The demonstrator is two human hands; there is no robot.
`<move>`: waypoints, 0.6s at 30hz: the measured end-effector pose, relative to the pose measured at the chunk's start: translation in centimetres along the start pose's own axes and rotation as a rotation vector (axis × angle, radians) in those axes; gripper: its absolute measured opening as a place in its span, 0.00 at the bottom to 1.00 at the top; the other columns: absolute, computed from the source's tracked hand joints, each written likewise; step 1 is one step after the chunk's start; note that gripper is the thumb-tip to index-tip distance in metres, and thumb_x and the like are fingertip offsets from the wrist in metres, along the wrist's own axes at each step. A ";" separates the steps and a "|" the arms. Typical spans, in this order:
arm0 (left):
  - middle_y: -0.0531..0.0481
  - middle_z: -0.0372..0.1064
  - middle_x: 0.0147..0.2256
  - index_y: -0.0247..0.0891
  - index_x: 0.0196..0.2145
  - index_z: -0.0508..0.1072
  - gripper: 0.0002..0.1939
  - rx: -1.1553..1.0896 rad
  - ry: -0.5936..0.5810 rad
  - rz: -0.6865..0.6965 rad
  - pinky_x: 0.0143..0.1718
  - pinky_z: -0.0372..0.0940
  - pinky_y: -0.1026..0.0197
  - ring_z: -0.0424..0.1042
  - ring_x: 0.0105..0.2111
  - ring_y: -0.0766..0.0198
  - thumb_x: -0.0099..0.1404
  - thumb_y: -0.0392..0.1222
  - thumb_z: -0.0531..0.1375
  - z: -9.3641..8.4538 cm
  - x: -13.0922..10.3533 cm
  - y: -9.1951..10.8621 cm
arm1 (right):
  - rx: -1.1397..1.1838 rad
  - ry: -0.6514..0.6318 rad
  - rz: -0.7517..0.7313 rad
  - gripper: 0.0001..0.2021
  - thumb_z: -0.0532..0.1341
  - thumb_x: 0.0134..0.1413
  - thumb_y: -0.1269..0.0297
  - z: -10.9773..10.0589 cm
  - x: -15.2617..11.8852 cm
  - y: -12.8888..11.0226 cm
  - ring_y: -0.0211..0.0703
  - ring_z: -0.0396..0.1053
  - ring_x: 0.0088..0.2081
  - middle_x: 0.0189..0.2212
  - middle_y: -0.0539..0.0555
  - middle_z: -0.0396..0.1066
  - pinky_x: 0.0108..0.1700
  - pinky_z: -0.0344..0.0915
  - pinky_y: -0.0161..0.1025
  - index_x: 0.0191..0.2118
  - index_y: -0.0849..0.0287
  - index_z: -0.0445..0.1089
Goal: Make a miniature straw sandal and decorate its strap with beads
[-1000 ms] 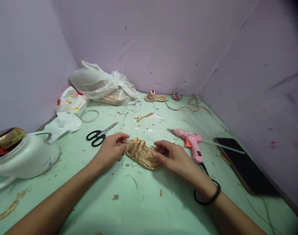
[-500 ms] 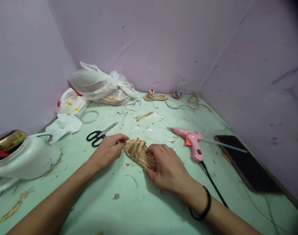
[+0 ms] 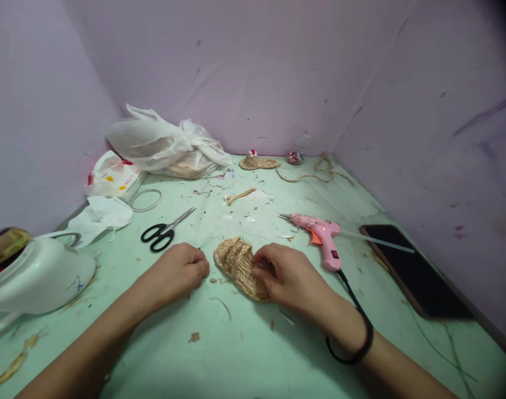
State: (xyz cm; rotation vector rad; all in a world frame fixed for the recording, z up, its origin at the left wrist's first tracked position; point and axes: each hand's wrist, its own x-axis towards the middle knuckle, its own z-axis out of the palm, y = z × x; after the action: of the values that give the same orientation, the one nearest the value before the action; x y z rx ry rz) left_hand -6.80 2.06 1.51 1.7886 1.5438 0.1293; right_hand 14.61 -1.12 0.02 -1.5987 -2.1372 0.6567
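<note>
A small slipper of woven straw cord (image 3: 239, 265) lies on the green table, its toe part pointing up and left. My right hand (image 3: 284, 274) is at the slipper's right end, thumb and fingers curled against its edge. Left of the slipper, a small distance away, my left hand (image 3: 184, 271) rests near the table with its fingers curled together; whether anything small is between them is hidden. Black-handled scissors (image 3: 163, 233) lie just beyond my left hand. A pink glue gun (image 3: 325, 235) with a clear stick lies to the right.
A phone (image 3: 414, 271) lies at the right. At the left are a white pot (image 3: 49, 271), tissue (image 3: 101, 216) and a metal ring (image 3: 147, 200). Along the back are a plastic bag (image 3: 165, 144), another straw slipper (image 3: 259, 162), a bead container (image 3: 295, 158) and cord (image 3: 319, 176).
My left hand has drawn back from the slipper's toe, and its fingers have curled in. The slipper has turned slightly under my right hand. The whole view has shifted a little.
</note>
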 end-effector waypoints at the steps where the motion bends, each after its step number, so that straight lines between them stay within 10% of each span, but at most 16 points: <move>1: 0.54 0.62 0.15 0.37 0.18 0.71 0.13 -0.037 -0.061 0.028 0.19 0.51 0.63 0.60 0.16 0.66 0.54 0.41 0.52 0.2 -0.1 0.0 | 0.083 -0.040 0.050 0.04 0.58 0.49 0.71 -0.1 -0.3 -0.3 0.45 0.69 0.30 0.28 0.55 0.73 0.32 0.65 0.43 0.32 0.59 0.70; 6: 0.52 0.68 0.22 0.37 0.35 0.74 0.14 -0.142 0.022 0.058 0.22 0.55 0.63 0.65 0.21 0.64 0.53 0.41 0.52 -0.5 -0.2 -0.2 | 0.567 -0.422 0.232 0.07 0.54 0.53 0.66 -1.6 -1.0 -0.1 0.37 0.67 0.18 0.20 0.50 0.72 0.17 0.62 0.33 0.26 0.57 0.65; 12: 0.48 0.69 0.25 0.40 0.27 0.70 0.16 0.329 0.136 0.067 0.26 0.54 0.59 0.66 0.26 0.57 0.56 0.54 0.53 -0.4 -3.1 1.8 | -0.022 0.063 0.104 0.04 0.58 0.46 0.67 -3.7 -0.7 2.0 0.44 0.69 0.23 0.22 0.52 0.72 0.23 0.63 0.40 0.26 0.55 0.70; 18: 0.37 0.66 0.39 0.37 0.37 0.67 0.20 0.551 0.177 0.176 0.27 0.59 0.55 0.66 0.36 0.46 0.55 0.56 0.55 5.3 -5.7 3.6 | 0.186 0.033 -0.328 0.23 0.55 0.41 0.77 -2.5 -1.2 0.8 0.47 0.62 0.53 0.50 0.54 0.66 0.55 0.59 0.48 0.46 0.54 0.64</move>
State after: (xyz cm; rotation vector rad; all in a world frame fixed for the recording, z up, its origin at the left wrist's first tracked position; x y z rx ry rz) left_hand -2.60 -5.44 2.09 2.4002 1.6496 -0.0639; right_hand 17.00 -1.77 1.53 -1.1219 -2.1743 0.6902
